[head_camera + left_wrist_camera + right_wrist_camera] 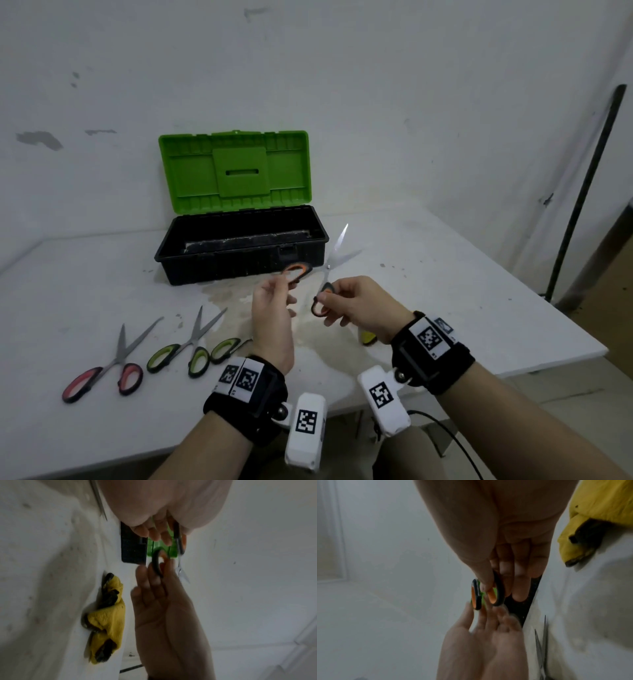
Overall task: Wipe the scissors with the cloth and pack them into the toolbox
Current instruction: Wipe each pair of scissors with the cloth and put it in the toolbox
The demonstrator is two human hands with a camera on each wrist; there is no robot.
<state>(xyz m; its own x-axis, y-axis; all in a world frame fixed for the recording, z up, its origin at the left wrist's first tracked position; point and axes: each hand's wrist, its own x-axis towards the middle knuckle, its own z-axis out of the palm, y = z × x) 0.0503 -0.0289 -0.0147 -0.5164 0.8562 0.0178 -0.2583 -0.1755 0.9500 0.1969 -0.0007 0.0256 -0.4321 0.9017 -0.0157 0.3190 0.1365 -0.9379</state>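
Right hand [356, 301] and left hand [270, 318], raised over the white tabletop [445, 291]: each pinches 1 loop of the orange-and-black-handled steel scissors [325, 270], held wide open with blades pointing away, just in front of the black plastic toolbox with open green lid [239, 253]. Crumpled yellow cloth with dark stains [108, 618]: on the table beside the right wrist. At left lie 1 red-handled scissors [109, 366] and 2 green-handled scissors [185, 349], apart from both hands.

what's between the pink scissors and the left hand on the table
In the head view, two green-handled scissors lie between the pink scissors and the left hand; the nearer pair is partly hidden behind the wrist.
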